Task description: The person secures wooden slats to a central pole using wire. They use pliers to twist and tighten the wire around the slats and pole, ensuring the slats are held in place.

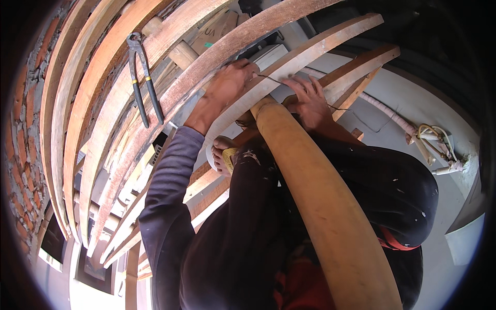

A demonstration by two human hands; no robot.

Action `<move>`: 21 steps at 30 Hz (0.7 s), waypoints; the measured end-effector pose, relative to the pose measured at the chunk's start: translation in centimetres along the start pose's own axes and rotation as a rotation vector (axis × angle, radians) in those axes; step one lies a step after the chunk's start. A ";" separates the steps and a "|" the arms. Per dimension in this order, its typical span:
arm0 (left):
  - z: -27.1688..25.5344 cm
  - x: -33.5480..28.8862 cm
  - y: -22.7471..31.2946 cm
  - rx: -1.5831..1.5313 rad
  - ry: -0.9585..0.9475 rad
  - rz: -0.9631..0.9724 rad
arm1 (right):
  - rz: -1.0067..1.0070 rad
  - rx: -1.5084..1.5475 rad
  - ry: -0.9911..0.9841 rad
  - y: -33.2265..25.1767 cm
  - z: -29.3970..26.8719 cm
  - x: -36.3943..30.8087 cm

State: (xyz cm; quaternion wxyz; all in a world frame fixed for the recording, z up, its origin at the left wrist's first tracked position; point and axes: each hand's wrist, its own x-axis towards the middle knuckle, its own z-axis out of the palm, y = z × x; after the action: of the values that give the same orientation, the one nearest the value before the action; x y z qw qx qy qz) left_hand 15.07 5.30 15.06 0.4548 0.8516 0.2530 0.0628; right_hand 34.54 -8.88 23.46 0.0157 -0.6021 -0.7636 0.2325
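A thin dark wire [270, 78] passes over the top of a wooden beam [305, 53], close to the end of a thick yellow-tan bamboo pole [320, 191]. On the beam's left side my left hand [232, 82] is closed, its curled fingertips at one end of the wire. My right hand [310, 101], beside the pole's far end, has bent fingers around the wire. A loose tail of it trails off to the right. The pole runs toward me between my legs. Black-handled pincers [138, 77] with yellow bands lie across the beams at the left.
Parallel wooden beams [93, 119] with gaps between them fill the left, beside a brick wall [23, 170]. My bare foot [222, 155] rests among the beams. A pipe with looped cables [434, 142] stands at the right. Floor lies well below.
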 end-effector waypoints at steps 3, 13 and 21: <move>0.8 -0.7 1.3 0.016 0.007 -0.063 | -0.116 -0.056 0.071 0.4 0.9 -0.2; 1.2 1.3 1.9 -0.134 0.027 0.091 | -0.075 0.324 0.125 1.8 3.1 -1.7; 1.4 1.0 2.7 -0.071 0.040 0.034 | -0.019 0.456 0.087 0.8 3.7 -1.9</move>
State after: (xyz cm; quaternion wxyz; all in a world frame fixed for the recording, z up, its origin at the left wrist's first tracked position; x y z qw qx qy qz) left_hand 17.44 3.56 16.32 0.4783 0.8378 0.2451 0.0964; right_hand 34.71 -11.79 20.33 0.1863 -0.5853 -0.6954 0.3729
